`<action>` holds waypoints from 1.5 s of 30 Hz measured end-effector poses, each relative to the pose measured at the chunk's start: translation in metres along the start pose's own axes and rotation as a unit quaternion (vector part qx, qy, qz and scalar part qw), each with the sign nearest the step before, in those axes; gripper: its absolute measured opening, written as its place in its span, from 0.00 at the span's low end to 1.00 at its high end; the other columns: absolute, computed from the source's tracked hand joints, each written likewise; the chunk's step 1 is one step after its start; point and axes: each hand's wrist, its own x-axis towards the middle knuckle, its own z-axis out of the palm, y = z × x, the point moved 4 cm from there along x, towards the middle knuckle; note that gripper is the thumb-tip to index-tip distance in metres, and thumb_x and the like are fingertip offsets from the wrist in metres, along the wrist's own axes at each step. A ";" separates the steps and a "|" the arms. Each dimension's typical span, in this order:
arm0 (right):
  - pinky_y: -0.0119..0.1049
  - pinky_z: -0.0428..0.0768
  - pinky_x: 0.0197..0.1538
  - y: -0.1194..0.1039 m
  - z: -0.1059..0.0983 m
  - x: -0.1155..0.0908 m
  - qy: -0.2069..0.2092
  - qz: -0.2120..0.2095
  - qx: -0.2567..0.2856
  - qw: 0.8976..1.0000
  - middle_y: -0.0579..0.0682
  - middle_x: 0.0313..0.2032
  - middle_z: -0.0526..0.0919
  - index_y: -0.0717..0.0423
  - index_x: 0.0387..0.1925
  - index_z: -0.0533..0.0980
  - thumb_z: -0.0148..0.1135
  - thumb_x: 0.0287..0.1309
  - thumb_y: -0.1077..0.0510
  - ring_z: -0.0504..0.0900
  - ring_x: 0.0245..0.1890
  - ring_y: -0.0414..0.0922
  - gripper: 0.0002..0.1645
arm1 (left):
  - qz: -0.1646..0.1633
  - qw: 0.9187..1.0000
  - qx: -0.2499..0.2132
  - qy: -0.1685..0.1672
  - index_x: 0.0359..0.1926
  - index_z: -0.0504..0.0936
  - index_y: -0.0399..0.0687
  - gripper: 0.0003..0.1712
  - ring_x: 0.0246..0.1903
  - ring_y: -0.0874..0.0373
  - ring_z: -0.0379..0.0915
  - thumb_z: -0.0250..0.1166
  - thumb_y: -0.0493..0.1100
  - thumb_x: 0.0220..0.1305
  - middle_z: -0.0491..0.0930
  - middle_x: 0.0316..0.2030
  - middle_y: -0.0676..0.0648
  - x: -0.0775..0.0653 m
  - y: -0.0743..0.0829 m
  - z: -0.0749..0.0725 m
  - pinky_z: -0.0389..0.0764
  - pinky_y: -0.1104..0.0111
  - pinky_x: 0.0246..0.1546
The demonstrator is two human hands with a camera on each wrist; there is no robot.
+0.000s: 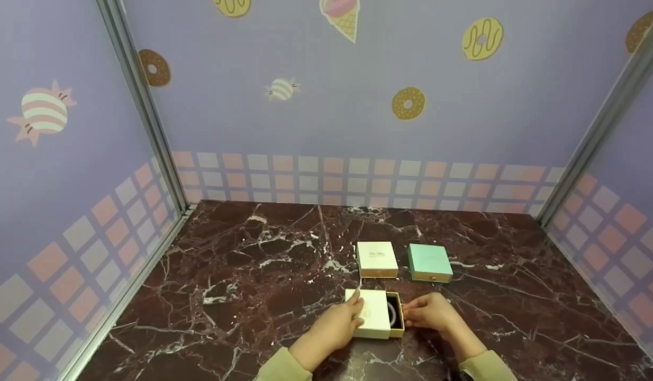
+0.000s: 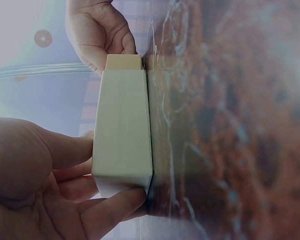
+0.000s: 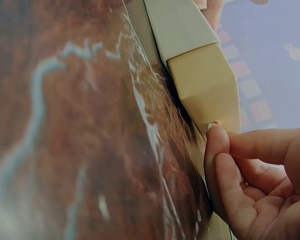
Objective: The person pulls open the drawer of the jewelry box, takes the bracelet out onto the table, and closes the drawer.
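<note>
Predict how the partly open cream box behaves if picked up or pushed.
Likely stiff: the cream box has flat panels and crisp edges. Its drawer is partly out, so might slide if tilted. Wide and low, it probably won't roll or tip.

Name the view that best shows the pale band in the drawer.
The head view: it looks into the drawer, showing the curved pale band. Both wrist views show only the drawer's outside, hiding the band.
</note>
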 end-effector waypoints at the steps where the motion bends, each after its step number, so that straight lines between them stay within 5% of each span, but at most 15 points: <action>1: 0.28 0.89 0.34 0.001 -0.001 0.000 0.000 0.000 0.000 1.000 0.50 0.28 0.89 0.80 0.41 0.82 0.62 0.61 0.71 0.86 0.25 0.37 0.11 | -0.001 1.000 -0.005 -0.003 0.70 0.74 0.38 0.30 0.65 0.41 0.76 0.65 0.44 0.71 0.66 0.75 0.39 0.000 0.000 0.000 0.80 0.55 0.66; 45: 0.26 0.88 0.33 0.007 -0.020 -0.002 -0.020 0.013 -0.004 1.000 0.46 0.24 0.87 0.81 0.41 0.81 0.62 0.61 0.71 0.85 0.24 0.35 0.12 | -0.008 1.000 -0.002 -0.003 0.71 0.74 0.41 0.30 0.66 0.42 0.76 0.64 0.44 0.71 0.66 0.75 0.40 0.000 0.000 0.001 0.80 0.54 0.66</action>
